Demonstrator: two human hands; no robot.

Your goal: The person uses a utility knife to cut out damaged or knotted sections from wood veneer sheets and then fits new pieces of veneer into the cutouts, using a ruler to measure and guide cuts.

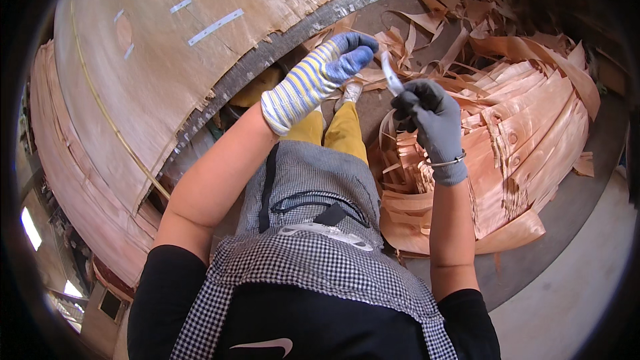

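My left hand, in a blue-and-yellow striped glove with blue fingers, is raised past the edge of the veneer sheet. Its fingers press together with the thumb close against them; whether anything lies between is hidden. Just right of its fingertips is a narrow pale strip, slightly curved. My right hand, in a grey glove with darker fingers, is closed around the strip's lower end. On the left a large light-brown veneer sheet carries several short pale-blue tape strips.
A dark, worn table edge borders the sheet. A thin yellowish rod lies across it. To the right, a big bundle of veneer rests on the floor. Loose veneer scraps pile up behind. More stacked sheets stand at far left.
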